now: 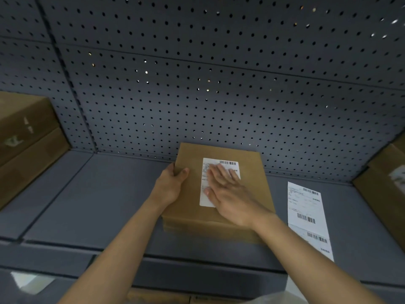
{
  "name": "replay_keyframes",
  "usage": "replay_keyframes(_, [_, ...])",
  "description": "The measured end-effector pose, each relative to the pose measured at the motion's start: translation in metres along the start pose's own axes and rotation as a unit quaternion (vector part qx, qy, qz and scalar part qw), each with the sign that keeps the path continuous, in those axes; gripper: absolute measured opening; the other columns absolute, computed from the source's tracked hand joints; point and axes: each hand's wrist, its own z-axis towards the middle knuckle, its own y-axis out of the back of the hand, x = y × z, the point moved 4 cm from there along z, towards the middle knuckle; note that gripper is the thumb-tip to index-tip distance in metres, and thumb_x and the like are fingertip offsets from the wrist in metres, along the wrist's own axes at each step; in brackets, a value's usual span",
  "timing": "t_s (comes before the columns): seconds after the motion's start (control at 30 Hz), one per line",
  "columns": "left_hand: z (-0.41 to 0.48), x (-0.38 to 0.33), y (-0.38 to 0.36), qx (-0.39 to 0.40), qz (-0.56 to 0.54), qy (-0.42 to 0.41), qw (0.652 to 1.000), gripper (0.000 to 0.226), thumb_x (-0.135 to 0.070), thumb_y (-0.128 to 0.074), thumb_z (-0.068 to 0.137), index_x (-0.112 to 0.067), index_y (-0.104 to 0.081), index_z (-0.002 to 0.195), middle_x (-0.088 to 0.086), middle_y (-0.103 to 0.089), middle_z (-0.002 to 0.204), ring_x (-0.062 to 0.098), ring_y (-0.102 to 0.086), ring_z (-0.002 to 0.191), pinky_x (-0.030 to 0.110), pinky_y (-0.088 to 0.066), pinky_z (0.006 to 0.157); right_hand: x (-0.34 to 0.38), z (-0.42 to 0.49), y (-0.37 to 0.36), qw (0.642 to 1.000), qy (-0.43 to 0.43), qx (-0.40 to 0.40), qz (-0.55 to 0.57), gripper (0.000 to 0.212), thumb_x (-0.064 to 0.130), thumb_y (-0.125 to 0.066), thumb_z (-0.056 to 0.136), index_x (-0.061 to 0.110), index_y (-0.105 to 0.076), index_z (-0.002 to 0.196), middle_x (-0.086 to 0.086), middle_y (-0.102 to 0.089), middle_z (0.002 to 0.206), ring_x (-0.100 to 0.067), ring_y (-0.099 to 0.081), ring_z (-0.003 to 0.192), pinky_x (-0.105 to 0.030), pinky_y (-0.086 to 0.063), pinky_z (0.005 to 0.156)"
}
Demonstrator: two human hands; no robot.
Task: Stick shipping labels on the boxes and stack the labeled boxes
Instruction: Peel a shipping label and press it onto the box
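Two bare forearms enter from the bottom edge and reach forward over the grey shelf [98,194].

Left hand [169,185]: at the left edge of the box [254,183], near its far corner. Thumb lies on the top face and the fingers curl round the side, so the hand grips the edge. Fingertips are hidden behind the cardboard.

Right hand [228,194]: palm down on the box top. Fingers [221,172] are straight and slightly spread, lying flat on the label [204,183]. Thumb is extended to the left, also on the label. Nothing is grasped; the contact is flat pressing only.

Box: brown cardboard, flat, at the centre of the shelf, with its far edge near the back wall. Its front edge is blurred, so I cannot tell whether it is one box or two stacked.

Label: white, upright rectangle on the top face, with a barcode at its far right corner. Its right half is covered by the hand.

Just right of the box, apart from it, a sheet of labels [306,213] lies flat on the shelf, showing several barcodes.

Left edge of the shelf: stacked brown cartons [26,137]. Right edge: another carton [383,183], partly out of view.

Behind everything stands a grey pegboard wall [197,84].
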Motion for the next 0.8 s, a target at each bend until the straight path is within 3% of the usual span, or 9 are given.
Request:
replay_keyframes(0.23, [0.002, 0.001, 0.0, -0.002, 0.013, -0.002, 1.0, 0.031, -0.041, -0.051, 0.099, -0.019, -0.06, 0.119, 0.0, -0.07, 0.108, 0.019, -0.068, 0.095, 0.039, -0.054, 0.087, 0.033, -0.033, -0.01, 0.998, 0.061, -0.013, -0.001, 0.078, 0.053, 0.006, 0.09, 0.014, 0.002, 0.157, 0.004, 0.015, 0.163, -0.006, 0.027, 0.145, -0.03, 0.015, 0.12])
replay_keyframes(0.5, [0.003, 0.005, 0.002, 0.012, -0.011, -0.006, 1.0, 0.03, -0.043, -0.053, 0.098, -0.025, -0.061, 0.12, -0.002, -0.072, 0.108, 0.018, -0.07, 0.097, 0.044, -0.055, 0.091, 0.001, 0.002, -0.002, 0.998, 0.047, -0.006, 0.041, 0.06, 0.047, -0.014, 0.105, 0.021, 0.0, 0.157, 0.012, 0.01, 0.163, 0.002, 0.021, 0.145, -0.017, 0.016, 0.115])
replay_keyframes(0.8, [0.001, 0.005, 0.001, 0.014, -0.031, -0.006, 0.999, 0.032, -0.042, -0.052, 0.099, -0.025, -0.058, 0.126, -0.005, -0.07, 0.112, 0.015, -0.068, 0.098, 0.033, -0.055, 0.087, -0.031, 0.06, 0.012, 0.999, -0.014, -0.028, 0.034, 0.057, 0.044, -0.012, 0.106, 0.021, -0.001, 0.157, 0.006, 0.008, 0.164, -0.008, 0.014, 0.149, -0.028, 0.007, 0.121])
